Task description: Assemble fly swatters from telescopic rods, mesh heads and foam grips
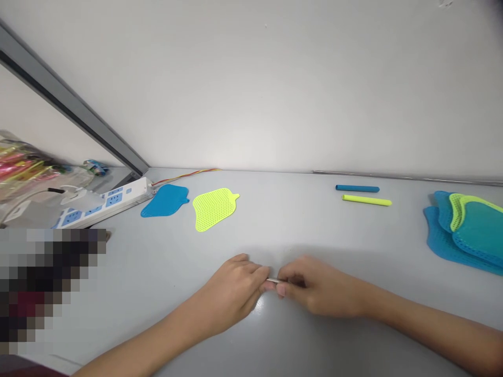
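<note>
My left hand and my right hand meet over the grey table, with a thin silvery metal rod pinched between them. Only a short stretch of the rod shows; the fingers hide its ends. Beyond my left hand lie a yellow fly swatter head, perforated and flat, and a blue fly swatter head. To the far right of my hands, a blue handle tube and a yellow handle tube rest roughly parallel and apart.
Several overlapping blue and yellow swatter heads are stacked at the right edge. A white power strip with plugs stands at left, near bagged colourful items. A long metal rod lies along the wall. A pixelated patch covers the lower left.
</note>
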Demonstrator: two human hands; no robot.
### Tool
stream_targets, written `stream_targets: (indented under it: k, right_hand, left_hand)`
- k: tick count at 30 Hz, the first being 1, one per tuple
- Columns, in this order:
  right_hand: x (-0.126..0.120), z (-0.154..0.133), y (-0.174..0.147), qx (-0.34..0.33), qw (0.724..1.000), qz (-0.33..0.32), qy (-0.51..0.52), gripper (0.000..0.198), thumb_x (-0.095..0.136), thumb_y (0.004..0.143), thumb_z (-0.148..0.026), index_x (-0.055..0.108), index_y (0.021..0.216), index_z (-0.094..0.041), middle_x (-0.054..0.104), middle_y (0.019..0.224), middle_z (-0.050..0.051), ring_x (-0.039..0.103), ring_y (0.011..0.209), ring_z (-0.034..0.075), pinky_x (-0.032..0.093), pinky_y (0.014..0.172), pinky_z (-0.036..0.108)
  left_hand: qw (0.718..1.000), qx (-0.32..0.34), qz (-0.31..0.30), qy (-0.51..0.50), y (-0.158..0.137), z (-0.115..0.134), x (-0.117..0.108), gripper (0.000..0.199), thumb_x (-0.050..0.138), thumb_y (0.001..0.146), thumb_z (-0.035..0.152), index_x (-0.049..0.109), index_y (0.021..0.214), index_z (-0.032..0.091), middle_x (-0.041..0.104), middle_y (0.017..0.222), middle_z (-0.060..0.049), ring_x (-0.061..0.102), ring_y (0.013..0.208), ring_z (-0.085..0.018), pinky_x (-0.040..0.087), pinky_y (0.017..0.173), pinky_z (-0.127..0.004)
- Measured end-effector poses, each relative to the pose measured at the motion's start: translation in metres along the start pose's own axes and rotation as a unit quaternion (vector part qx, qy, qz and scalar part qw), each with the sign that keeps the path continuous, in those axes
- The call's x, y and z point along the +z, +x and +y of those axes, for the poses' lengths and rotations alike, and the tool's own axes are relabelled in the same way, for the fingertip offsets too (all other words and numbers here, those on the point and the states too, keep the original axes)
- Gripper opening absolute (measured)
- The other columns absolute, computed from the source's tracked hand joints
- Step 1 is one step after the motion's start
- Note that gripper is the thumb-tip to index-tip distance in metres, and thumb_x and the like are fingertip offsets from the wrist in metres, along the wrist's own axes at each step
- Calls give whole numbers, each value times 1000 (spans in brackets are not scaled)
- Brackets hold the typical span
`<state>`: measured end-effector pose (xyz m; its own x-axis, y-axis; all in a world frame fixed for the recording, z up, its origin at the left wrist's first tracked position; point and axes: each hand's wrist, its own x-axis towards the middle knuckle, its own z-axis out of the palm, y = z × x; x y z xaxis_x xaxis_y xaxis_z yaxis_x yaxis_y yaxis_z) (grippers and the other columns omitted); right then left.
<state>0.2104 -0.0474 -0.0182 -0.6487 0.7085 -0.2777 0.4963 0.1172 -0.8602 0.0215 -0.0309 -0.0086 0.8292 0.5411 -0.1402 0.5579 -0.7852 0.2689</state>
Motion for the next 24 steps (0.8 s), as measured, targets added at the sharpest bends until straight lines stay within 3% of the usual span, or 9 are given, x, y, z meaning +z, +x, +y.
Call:
stream_targets:
  k: [7,24]
  right_hand:
    - [2,-1,-1,0,1000,2,-12,34,32,81,-38,30,55,-16,25,50,-5,21,46,6,16,42,21]
    - [0,-2,1,17,1000,-9,-4,35,33,80,-41,35,56,-16,27,51,-5,23,47,6,18,42,21]
  left_hand:
    - [1000,0,-12,-20,-2,1,-4,19,29,81,11,37,65,17,49,56,2,42,49,-11,30,59,-28]
    - [996,-39,-26,-70,-6,-2,-17,35,27,86,39,49,69,18,49,59,1,46,60,-13,30,58,-26]
